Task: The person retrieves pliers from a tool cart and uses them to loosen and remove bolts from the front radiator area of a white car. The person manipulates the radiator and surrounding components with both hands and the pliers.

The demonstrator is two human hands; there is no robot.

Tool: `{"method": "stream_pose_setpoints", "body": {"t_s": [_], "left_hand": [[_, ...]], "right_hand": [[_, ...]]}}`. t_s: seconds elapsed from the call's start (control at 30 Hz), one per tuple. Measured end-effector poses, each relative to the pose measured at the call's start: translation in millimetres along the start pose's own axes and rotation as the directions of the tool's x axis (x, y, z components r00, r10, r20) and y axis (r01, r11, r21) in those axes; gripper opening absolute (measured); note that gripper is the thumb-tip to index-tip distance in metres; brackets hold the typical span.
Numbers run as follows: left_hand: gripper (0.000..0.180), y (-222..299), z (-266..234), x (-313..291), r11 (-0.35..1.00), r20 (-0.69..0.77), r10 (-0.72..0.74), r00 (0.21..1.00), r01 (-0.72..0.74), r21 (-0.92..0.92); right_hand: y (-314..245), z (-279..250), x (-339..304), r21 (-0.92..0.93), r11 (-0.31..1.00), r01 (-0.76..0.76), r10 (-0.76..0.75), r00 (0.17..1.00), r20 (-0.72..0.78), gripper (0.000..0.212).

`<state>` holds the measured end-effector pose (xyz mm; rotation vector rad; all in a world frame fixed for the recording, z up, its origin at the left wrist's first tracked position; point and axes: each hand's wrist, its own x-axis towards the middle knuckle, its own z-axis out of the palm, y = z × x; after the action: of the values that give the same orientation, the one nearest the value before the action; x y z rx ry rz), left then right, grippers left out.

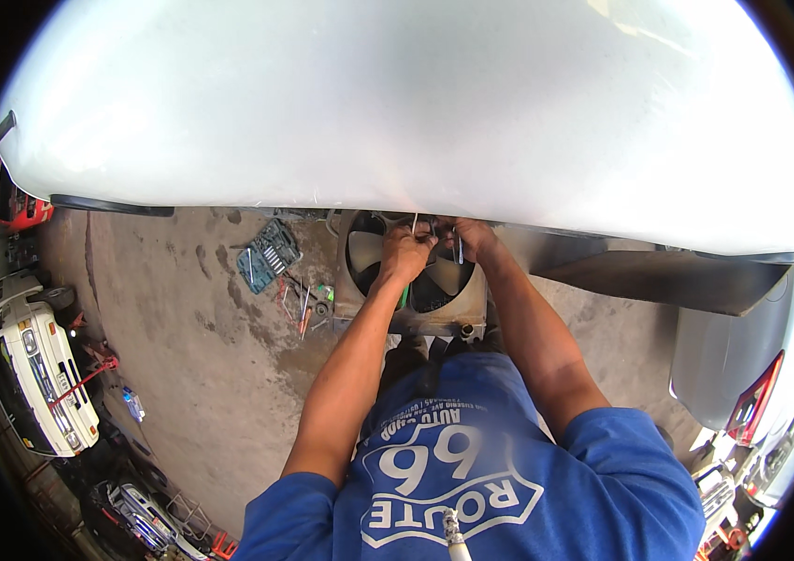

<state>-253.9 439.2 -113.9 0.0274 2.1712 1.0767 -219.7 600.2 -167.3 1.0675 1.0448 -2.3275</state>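
Both of my hands work close together under the edge of a white vehicle panel (397,122), over the far part of a radiator fan. The fan's square shroud (360,304) and one of its blades (444,273) show between my forearms. My left hand (404,252) is closed with bent fingers; a thin pale rod (415,222) sticks up beside them, and what they grip is too small to make out. At the right, my right hand (475,239) curls its fingers around a slim shiny metal tool (458,249) pointing downward. The fingertips are partly hidden in shadow.
On the concrete floor to the left lie an open teal socket-set case (268,257) and loose screwdrivers (305,309). A dark panel (659,278) juts out at the right. Parked vehicles (42,374) line the left side. A cigarette (455,538) shows at the lower edge.
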Motion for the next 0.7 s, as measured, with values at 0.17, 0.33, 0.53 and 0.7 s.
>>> {"method": "stream_pose_setpoints", "body": {"t_s": [0.17, 0.33, 0.53, 0.7], "left_hand": [[0.022, -6, -3, -11, 0.971, -0.054, 0.237, 0.97, -0.235, 0.029], [0.018, -21, -25, -12, 0.953, -0.325, 0.126, 0.937, -0.205, -0.223], [0.014, -19, -29, -5, 0.962, -0.274, 0.137, 0.952, -0.194, -0.194], [0.016, -4, -18, 7, 0.975, -0.176, 0.006, 0.984, -0.044, -0.217]], "right_hand": [[2, 1, 15, -0.112, 0.99, 0.083, -0.081, 0.997, 0.016, 0.021], [1, -2, 22, -0.069, 0.996, 0.054, -0.055, 0.998, -0.02, 0.023], [-1, 3, 7, -0.11, 0.992, 0.058, -0.054, 0.998, 0.039, 0.018], [6, 2, -8, -0.239, 0.955, 0.175, -0.177, 0.984, 0.012, 0.016]]}}
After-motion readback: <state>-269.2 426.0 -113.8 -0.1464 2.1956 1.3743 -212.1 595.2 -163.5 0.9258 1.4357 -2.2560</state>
